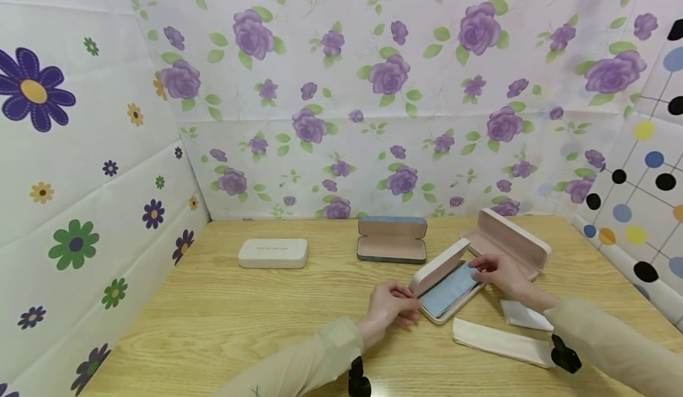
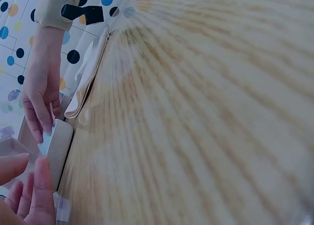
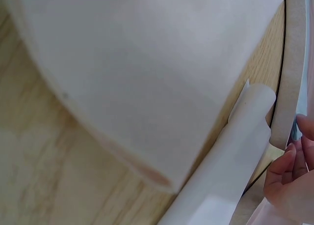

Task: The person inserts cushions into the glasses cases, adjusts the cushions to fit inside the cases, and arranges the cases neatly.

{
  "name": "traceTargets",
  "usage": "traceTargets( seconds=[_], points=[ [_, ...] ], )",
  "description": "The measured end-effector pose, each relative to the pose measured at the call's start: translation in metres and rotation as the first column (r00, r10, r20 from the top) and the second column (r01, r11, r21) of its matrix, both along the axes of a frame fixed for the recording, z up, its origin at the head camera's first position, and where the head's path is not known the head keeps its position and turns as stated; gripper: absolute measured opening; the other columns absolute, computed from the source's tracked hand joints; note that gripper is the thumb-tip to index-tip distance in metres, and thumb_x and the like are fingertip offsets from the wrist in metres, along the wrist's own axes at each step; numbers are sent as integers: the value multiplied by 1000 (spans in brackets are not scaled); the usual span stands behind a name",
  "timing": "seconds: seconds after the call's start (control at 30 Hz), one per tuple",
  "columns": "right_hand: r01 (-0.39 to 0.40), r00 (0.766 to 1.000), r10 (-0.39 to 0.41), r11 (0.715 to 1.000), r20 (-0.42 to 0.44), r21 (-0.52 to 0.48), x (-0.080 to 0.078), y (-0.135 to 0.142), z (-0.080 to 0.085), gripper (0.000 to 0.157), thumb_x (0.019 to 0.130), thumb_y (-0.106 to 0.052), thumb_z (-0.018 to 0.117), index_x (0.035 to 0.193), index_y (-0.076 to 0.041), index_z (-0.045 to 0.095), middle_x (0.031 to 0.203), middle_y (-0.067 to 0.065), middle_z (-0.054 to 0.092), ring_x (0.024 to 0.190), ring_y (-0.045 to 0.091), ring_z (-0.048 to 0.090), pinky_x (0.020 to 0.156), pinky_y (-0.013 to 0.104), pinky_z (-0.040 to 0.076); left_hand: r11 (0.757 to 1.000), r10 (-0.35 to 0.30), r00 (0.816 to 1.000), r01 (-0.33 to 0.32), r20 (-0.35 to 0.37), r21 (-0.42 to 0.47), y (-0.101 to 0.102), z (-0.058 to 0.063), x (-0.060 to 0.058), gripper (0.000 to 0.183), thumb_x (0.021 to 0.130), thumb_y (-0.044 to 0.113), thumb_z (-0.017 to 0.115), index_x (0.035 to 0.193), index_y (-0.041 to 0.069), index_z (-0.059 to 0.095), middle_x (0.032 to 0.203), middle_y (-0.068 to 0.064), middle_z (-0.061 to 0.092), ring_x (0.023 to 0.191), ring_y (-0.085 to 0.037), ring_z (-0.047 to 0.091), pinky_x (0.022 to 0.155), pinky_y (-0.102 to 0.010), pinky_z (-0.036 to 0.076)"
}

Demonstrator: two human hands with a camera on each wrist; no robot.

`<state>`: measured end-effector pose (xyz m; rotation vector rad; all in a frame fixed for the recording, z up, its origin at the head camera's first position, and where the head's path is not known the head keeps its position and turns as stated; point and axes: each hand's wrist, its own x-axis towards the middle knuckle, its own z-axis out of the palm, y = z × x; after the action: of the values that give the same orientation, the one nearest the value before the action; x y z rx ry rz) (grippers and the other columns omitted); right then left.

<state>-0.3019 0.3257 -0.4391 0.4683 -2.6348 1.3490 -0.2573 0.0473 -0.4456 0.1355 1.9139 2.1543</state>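
Note:
A pale glasses case (image 1: 440, 266) stands open at an angle, a folded light-blue cloth (image 1: 447, 293) lying inside it. My right hand (image 1: 501, 274) is at the far end of the cloth, thumb and fingertips pinching its edge, also seen in the left wrist view. By the case's near left end is my left hand (image 1: 391, 309), its fingertips right at the rim. The left wrist view shows that hand's thumb and index finger (image 2: 43, 190) apart, with nothing between them.
Behind the right hand a larger pale case (image 1: 512, 240) stands open. A blue case (image 1: 392, 249), also open, sits at the back, and a closed white case (image 1: 273, 253) further left. A long folded cream cloth (image 1: 501, 343) and a white folded piece (image 1: 525, 316) lie near the right forearm.

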Motion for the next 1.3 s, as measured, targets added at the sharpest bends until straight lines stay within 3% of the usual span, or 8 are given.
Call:
traceTargets(
  seconds=[0.27,0.5,0.7,0.9,1.17,1.3],
  points=[
    [32,999,-32,999,-37,13,0,-2,1,20,76,6,68,94,13,61,88,21,61,73,23,57,58,24,46,999,33,999,-33,3,-9,0,2,-1,39,68,-5,75,96,-2,48,84,-13,52,60,-21,59,54,-35,52],
    [106,994,-104,993,-43,45,2,-3,-1,19,82,-1,66,95,11,60,86,16,61,76,24,55,61,24,44,999,-14,999,13,44,30,0,8,3,49,71,-6,73,108,-4,42,93,-18,49,68,-24,60,61,-39,52],
    [127,990,-124,991,-60,46,5,-3,-3,22,83,-1,64,99,13,57,92,21,60,82,30,57,67,23,45,998,-34,998,32,58,48,1,8,5,50,73,-5,72,114,-4,42,97,-19,50,69,-20,60,66,-38,51],
    [131,991,-131,990,6,54,7,-5,-6,27,84,-4,64,101,14,56,92,21,61,85,32,57,66,24,46,997,-41,998,38,50,60,1,8,5,48,75,-5,70,115,-4,44,96,-16,52,69,-19,59,68,-37,51],
    [146,989,-147,987,17,73,6,-5,-6,28,85,-10,64,102,12,57,91,17,61,82,28,57,63,25,45,998,-55,997,56,49,-13,-5,14,-8,52,76,2,71,121,-5,46,96,-12,53,73,-22,58,67,-38,51],
    [132,986,-132,991,98,5,8,-7,-5,30,86,-9,63,103,15,55,84,12,61,73,20,56,57,27,48,996,-55,997,59,56,-62,-11,15,-22,52,77,5,71,123,-2,47,96,-10,54,73,-22,57,69,-39,51]
  ],
)
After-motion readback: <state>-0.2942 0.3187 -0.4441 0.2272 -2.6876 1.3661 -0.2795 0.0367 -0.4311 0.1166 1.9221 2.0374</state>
